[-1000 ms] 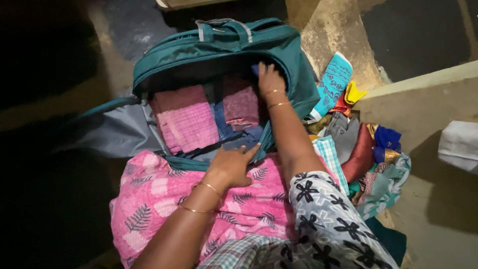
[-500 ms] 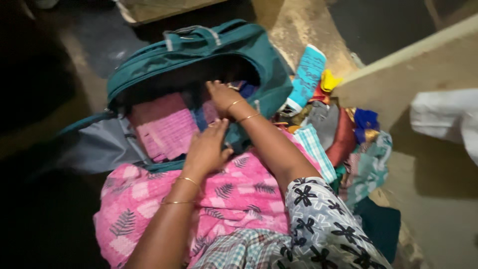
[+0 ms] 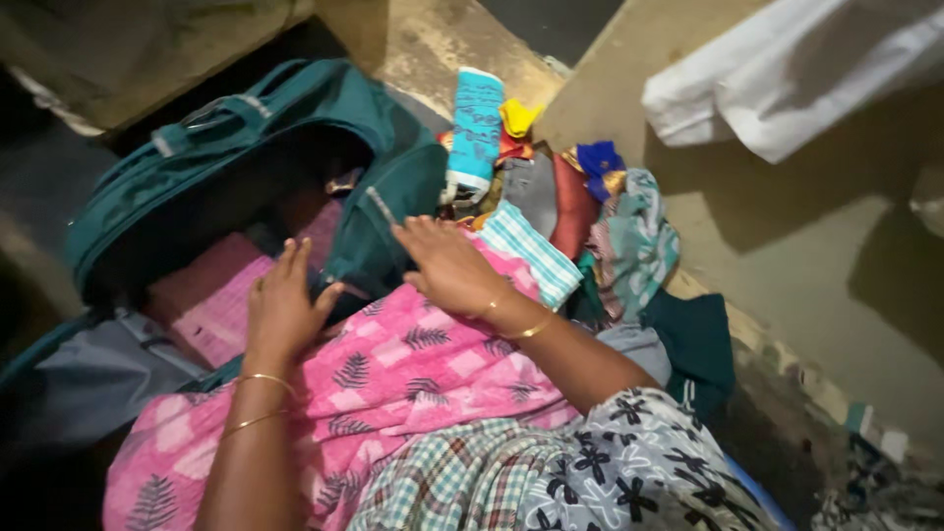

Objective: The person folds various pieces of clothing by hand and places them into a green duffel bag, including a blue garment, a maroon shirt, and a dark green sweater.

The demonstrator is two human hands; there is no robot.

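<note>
1. Head view is showing me the pink leaf-print cloth [image 3: 413,364] lying across the lap, its upper edge butting against the open teal bag [image 3: 246,147].
2. Both hands are resting on that upper edge. My left hand [image 3: 280,310] is lying flat with its fingers [image 3: 295,261] spread, gripping nothing, their tips reaching over the bag's rim toward the folded pink cloths [image 3: 211,300] inside.
3. My right hand [image 3: 447,265] is pressing palm-down nearer the bag's right corner, fingers loosely open, holding nothing that I can see.
4. The cloth is running long from lower left to upper right, and it is lying directly under both hands; the bag's mouth is sitting just ahead of the left one, so the left is nearer.
5. A heap of coloured clothes [image 3: 580,206] is piling up to the right, on the floor [image 3: 787,295].
6. Compared with a second ago, the right hand is no longer reaching deep inside the bag, and the view has swung right.
</note>
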